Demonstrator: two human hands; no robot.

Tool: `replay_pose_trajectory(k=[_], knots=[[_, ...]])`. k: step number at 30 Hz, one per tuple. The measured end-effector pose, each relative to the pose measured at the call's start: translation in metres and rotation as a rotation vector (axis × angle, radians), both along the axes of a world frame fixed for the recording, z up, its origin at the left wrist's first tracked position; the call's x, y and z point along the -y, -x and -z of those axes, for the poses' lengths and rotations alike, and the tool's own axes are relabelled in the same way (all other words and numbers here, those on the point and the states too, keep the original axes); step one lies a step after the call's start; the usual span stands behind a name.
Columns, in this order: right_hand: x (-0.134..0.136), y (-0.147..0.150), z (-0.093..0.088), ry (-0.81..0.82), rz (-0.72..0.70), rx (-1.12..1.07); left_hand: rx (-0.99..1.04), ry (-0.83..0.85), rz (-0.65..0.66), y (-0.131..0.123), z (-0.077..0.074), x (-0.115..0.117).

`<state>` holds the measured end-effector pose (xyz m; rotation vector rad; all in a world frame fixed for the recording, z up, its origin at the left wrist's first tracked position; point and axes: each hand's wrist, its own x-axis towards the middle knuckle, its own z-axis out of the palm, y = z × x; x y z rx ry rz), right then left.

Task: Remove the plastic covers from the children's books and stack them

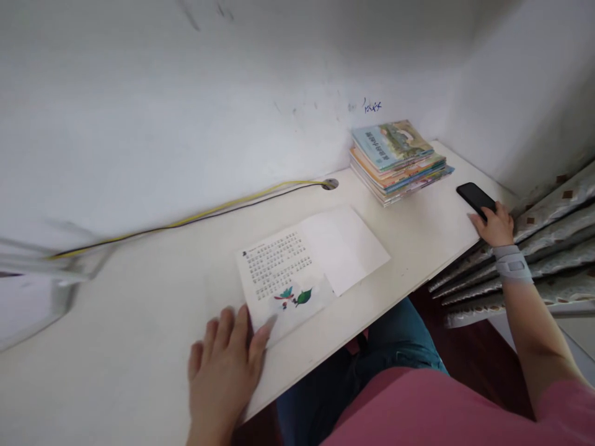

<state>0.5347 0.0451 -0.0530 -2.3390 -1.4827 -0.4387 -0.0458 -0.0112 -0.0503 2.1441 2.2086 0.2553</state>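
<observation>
An illustrated booklet (320,248) lies open on the white desk (153,291), with printed text and a small picture on its left part and a blank white sheet or page on its right. My left hand (227,359) rests beside the booklet's lower left corner, fingers apart, thumb at its edge. Far to the right, my right hand (496,226) is at the near end of a black smartphone (476,197) lying on the desk. Its thumb and fingers close around that end; the fingertips are partly hidden.
A stack of thin picture books (400,158) stands against the wall at the back right. Yellow and black cables (223,209) run along the wall into a round desk hole (330,184). A patterned curtain (553,229) hangs at the right. A white object (37,297) stands far left.
</observation>
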Motion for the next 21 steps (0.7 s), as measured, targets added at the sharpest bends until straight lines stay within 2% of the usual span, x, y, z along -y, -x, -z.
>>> replay_pose_trajectory(k=[3, 6, 8, 11, 12, 13, 16, 19, 21], knots=[[-0.008, 0.026, -0.004, -0.113, -0.204, -0.042, 0.053, -0.045, -0.056, 0.003, -0.004, 0.002], [-0.014, 0.086, -0.008, -0.158, -0.496, -0.078, 0.076, -0.258, -0.051, -0.013, -0.021, 0.006], [-0.017, 0.142, -0.012, -0.111, -0.686, -0.077, 0.150, -0.381, 0.069, -0.036, -0.032, 0.004], [-0.015, 0.230, -0.018, 0.005, -0.930, -0.019, 0.303, -0.299, 0.316, -0.073, -0.037, -0.012], [-0.012, 0.257, -0.020, 0.058, -1.017, 0.012, 0.304, -0.252, 0.345, -0.079, -0.033, -0.020], [-0.009, 0.280, -0.021, 0.115, -1.095, 0.043, 0.277, -0.222, 0.317, -0.081, -0.028, -0.028], [0.001, 0.327, -0.019, 0.237, -1.221, 0.092, 0.223, -0.152, 0.122, -0.059, -0.004, -0.041], [0.007, 0.342, -0.013, 0.291, -1.244, 0.104, 0.275, -0.115, 0.054, -0.021, 0.015, -0.034], [0.008, 0.342, -0.010, 0.303, -1.215, 0.104, 0.291, -0.130, 0.021, -0.001, 0.022, -0.025]])
